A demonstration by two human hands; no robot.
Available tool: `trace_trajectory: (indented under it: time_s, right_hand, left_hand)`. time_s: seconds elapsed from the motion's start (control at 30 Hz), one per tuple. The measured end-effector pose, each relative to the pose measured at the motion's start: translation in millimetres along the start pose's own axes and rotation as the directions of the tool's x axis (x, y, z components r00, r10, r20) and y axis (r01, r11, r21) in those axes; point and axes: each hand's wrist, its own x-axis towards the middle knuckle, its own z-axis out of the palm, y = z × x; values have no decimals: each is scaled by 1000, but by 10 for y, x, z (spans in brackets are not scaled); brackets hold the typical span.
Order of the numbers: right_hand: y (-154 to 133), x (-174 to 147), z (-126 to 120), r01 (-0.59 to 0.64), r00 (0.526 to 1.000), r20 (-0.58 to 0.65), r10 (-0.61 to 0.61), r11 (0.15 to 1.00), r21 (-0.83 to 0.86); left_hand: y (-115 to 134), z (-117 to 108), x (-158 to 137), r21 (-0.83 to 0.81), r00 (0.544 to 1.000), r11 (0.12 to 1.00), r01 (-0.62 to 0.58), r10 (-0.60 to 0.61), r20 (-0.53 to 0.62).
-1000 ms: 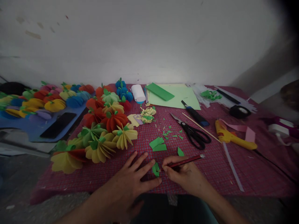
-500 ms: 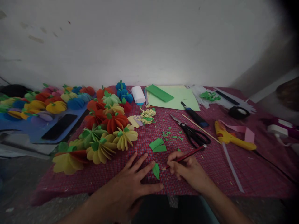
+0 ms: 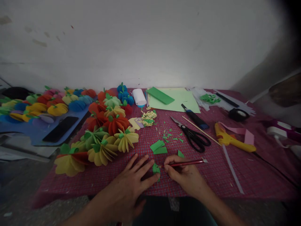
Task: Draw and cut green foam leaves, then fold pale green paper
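My left hand (image 3: 135, 180) lies flat with fingers spread on the checked cloth, its thumb and index finger at the edge of a small green paper leaf (image 3: 155, 169). In my right hand (image 3: 185, 175) is a red pencil (image 3: 188, 163), pinched near its tip, which reaches the leaf's right side. Just beyond are cut green paper pieces (image 3: 158, 147), and another green piece (image 3: 180, 153) lies by my right knuckles. Black-handled scissors (image 3: 194, 136) rest with blades nearly closed, farther back to the right.
Folded paper pumpkins (image 3: 116, 124) crowd the left side, near a phone (image 3: 60, 128) on a blue board. A yellow glue gun (image 3: 235, 141), wooden stick (image 3: 201, 130), box cutter (image 3: 195, 116) and tape roll (image 3: 238, 115) lie right. Pale green sheets (image 3: 181, 100) sit at the back.
The pencil has tipped flatter and moved left with my right hand, its tip now at the leaf. My left thumb has drawn in onto the leaf's lower edge.
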Motion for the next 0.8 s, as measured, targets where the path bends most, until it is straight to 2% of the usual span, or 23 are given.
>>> trace_trajectory:
  time_s: [0.43, 0.8]
  right_hand:
    - [-38, 14, -7, 41, 999, 10, -40, 995, -91]
    - [11, -12, -17, -4, 1000, -3, 4, 1000, -30]
  left_hand:
    - [8, -8, 14, 3, 1000, 1000, 0, 0, 6]
    - [4, -11, 10, 18, 1000, 1000, -5, 5, 10]
